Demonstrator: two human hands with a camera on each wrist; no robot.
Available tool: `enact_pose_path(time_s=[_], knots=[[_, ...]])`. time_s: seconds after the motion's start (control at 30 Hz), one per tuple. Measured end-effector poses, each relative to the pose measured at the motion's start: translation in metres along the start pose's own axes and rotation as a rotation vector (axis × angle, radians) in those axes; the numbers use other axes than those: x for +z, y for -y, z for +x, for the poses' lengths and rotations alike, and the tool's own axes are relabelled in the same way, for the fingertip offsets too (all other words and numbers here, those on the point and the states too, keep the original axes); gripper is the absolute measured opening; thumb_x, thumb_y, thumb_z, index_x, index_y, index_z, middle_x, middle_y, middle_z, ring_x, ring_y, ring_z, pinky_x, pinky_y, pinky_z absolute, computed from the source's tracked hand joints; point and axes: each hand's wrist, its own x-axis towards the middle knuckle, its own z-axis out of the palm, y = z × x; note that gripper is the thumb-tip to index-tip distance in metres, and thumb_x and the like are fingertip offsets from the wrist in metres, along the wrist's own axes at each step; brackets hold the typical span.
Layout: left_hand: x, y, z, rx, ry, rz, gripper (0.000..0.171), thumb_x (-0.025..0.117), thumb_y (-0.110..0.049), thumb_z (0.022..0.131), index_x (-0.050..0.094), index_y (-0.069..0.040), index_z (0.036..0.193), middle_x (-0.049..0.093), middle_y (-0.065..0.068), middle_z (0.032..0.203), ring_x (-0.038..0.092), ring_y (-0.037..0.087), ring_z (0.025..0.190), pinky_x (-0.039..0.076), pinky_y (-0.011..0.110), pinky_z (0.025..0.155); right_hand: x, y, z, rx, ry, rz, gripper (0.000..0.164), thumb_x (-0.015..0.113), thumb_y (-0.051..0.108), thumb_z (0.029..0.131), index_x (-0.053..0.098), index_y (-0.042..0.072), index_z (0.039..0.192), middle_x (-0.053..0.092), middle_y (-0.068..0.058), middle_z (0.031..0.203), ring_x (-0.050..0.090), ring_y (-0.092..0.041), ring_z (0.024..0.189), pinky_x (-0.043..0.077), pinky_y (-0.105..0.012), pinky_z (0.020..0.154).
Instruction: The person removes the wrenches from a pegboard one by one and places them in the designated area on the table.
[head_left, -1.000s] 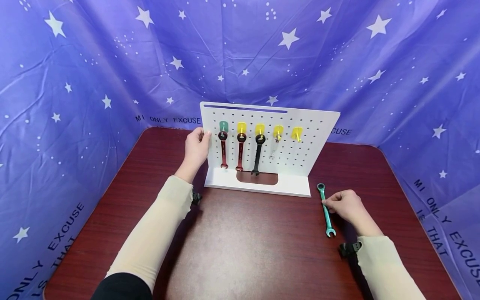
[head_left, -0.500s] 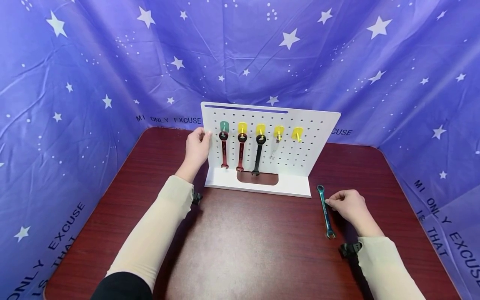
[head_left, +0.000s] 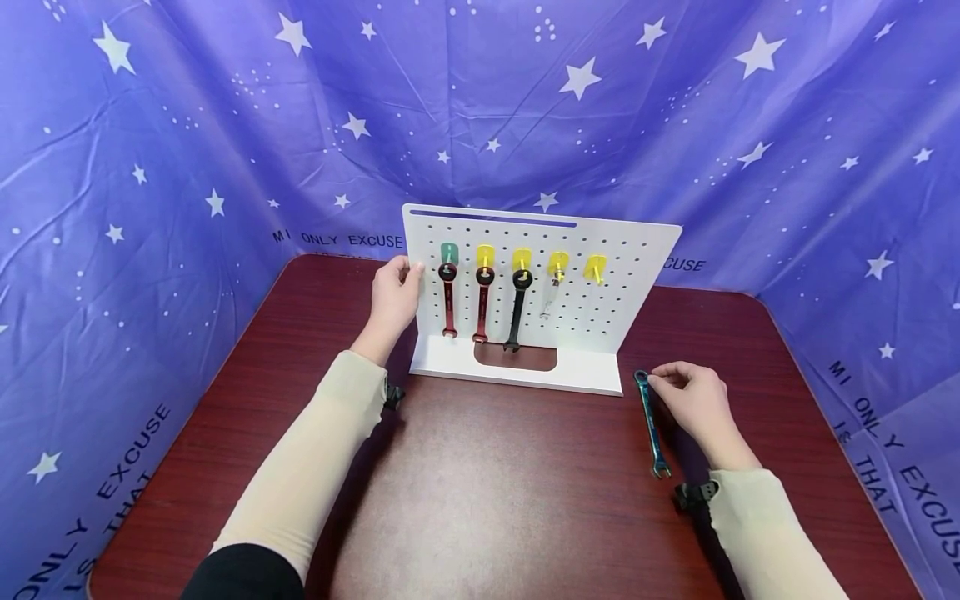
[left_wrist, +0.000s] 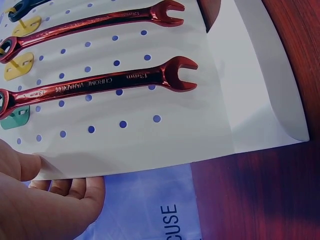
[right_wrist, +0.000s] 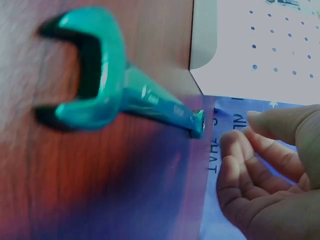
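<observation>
My left hand (head_left: pixel 394 293) grips the left edge of a white pegboard (head_left: pixel 637 250), thumb in front and fingers behind in the left wrist view. Two red combination wrenches, the outer one (left_wrist: pixel 100 86) marked 13mm, hang from its hooks. Right of them hangs a dark combination wrench (head_left: pixel 517 312), then a small silvery, thin one (head_left: pixel 551 298). On the table at the right lies a teal combination wrench (head_left: pixel 651 429), its open end toward me. My right hand (head_left: pixel 693 404) hovers beside its ring end, with nothing between thumb and curved fingers in the right wrist view.
A green hook (head_left: pixel 448 252) is leftmost on the board, with yellow hooks along the row; the rightmost yellow hook (head_left: pixel 596 268) is bare. The board's white base (head_left: pixel 442 358) has a cut-out. Blue star-patterned curtains (head_left: pixel 480 100) surround the dark red table (head_left: pixel 487 500).
My right hand had its fingertips at the teal wrench's shaft, let go of it, then moved up toward its ring end. The wrench now lies still. My left hand stays put.
</observation>
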Motion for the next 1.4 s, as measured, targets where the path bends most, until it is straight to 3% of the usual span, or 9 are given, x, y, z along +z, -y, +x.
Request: enact_pose_path(time_s=[0.2, 0.33, 0.63, 1.07, 1.4], knots=[[-0.001, 0.001, 0.001, -0.005, 0.003, -0.003, 0.021, 0.059, -0.015, 0.105, 0.064, 0.005, 0.098, 0.068, 0.019, 0.093, 0.059, 0.024, 0.079, 0.05, 0.037, 0.07, 0.002, 0.014, 0.003, -0.028, -0.033, 0.052, 0.017, 0.073, 0.02, 0.095, 0.077, 0.004, 0.1, 0.073, -0.007, 0.086, 0.06, -0.008, 0.071, 0.044, -0.023, 0.064], [-0.001, 0.0, 0.0, -0.009, 0.003, -0.003, 0.021, 0.059, -0.014, 0.105, 0.065, 0.005, 0.1, 0.069, 0.019, 0.095, 0.059, 0.025, 0.081, 0.05, 0.038, 0.071, 0.007, 0.019, 0.008, -0.048, -0.024, 0.091, 0.017, 0.074, 0.018, 0.094, 0.077, 0.003, 0.102, 0.074, -0.008, 0.087, 0.061, -0.006, 0.072, 0.044, -0.019, 0.063], [-0.001, -0.003, 0.002, -0.002, 0.01, -0.02, 0.02, 0.059, -0.013, 0.104, 0.064, 0.005, 0.098, 0.069, 0.019, 0.094, 0.06, 0.025, 0.081, 0.049, 0.035, 0.07, 0.014, 0.035, 0.017, -0.059, -0.015, 0.18, 0.017, 0.074, 0.011, 0.093, 0.075, -0.002, 0.104, 0.074, -0.012, 0.088, 0.063, -0.004, 0.072, 0.046, -0.016, 0.064], [-0.003, -0.005, 0.001, -0.011, 0.017, -0.02, 0.021, 0.059, -0.015, 0.105, 0.065, 0.005, 0.101, 0.069, 0.02, 0.098, 0.064, 0.029, 0.087, 0.052, 0.041, 0.075, 0.026, 0.061, 0.026, -0.085, -0.011, 0.302, 0.019, 0.075, 0.006, 0.092, 0.073, -0.007, 0.106, 0.072, -0.016, 0.088, 0.063, -0.008, 0.074, 0.047, -0.015, 0.066], [-0.003, -0.002, -0.003, -0.022, 0.025, -0.017, 0.021, 0.057, -0.015, 0.105, 0.065, 0.005, 0.102, 0.069, 0.019, 0.098, 0.063, 0.029, 0.087, 0.052, 0.039, 0.074, 0.037, 0.078, 0.034, -0.094, 0.018, 0.311, 0.018, 0.075, 0.009, 0.093, 0.074, -0.004, 0.106, 0.072, -0.013, 0.09, 0.063, -0.015, 0.076, 0.046, -0.017, 0.066]])
